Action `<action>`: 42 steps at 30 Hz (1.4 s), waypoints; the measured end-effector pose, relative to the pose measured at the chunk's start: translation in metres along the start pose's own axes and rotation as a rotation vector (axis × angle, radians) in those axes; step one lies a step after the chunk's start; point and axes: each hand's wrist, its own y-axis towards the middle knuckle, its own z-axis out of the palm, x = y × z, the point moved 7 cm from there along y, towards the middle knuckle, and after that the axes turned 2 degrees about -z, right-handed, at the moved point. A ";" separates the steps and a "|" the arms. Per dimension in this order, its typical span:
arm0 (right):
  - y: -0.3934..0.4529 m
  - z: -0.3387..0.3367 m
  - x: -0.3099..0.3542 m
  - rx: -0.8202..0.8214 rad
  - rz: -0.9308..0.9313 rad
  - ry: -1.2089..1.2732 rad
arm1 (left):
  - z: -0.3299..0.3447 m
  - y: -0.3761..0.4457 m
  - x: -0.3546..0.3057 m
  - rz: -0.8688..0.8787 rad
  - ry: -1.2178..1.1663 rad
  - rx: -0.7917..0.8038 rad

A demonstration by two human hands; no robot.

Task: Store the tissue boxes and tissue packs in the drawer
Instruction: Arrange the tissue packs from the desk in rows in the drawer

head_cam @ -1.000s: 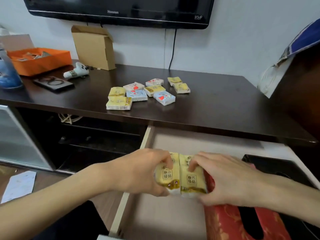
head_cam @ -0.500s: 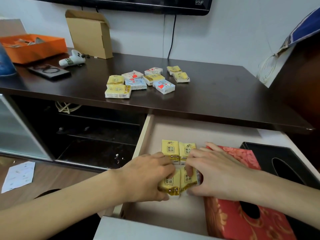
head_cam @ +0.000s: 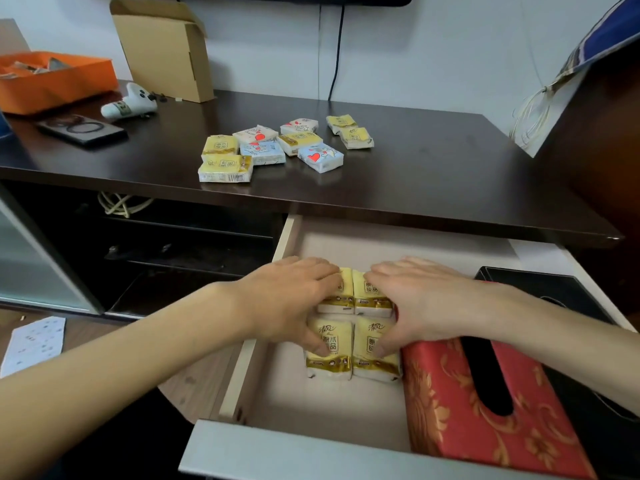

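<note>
Four tissue packs (head_cam: pixel 353 344) lie two by two in the open drawer (head_cam: pixel 311 403), just left of a tissue box (head_cam: pixel 450 410), with a second box (head_cam: pixel 540 282) at far right. Both hands rest on the packs, the left hand (head_cam: pixel 291 303) left of the right hand (head_cam: pixel 426 299). More packs (head_cam: pixel 277 147) lie on the desk (head_cam: pixel 433 174) behind the drawer.
</note>
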 end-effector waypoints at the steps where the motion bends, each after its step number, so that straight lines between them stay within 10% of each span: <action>1: 0.006 0.002 0.001 0.062 0.016 -0.034 | 0.005 0.005 0.001 -0.007 0.027 0.059; 8: 0.024 -0.004 0.014 0.001 -0.012 -0.252 | 0.015 0.022 0.005 -0.027 0.020 0.118; 21: 0.023 -0.011 -0.005 -0.069 0.058 0.062 | -0.005 0.013 0.013 -0.039 0.005 -0.086; 30: 0.067 -0.097 -0.050 -0.573 0.068 0.689 | -0.086 -0.040 0.129 -0.495 -0.174 -0.560; 36: 0.154 -0.147 -0.052 -0.728 0.059 0.639 | -0.072 -0.039 0.192 -0.692 -0.085 -0.399; 42: 0.226 -0.183 -0.019 -0.695 -0.106 0.617 | -0.063 -0.077 0.225 -0.766 -0.110 -0.558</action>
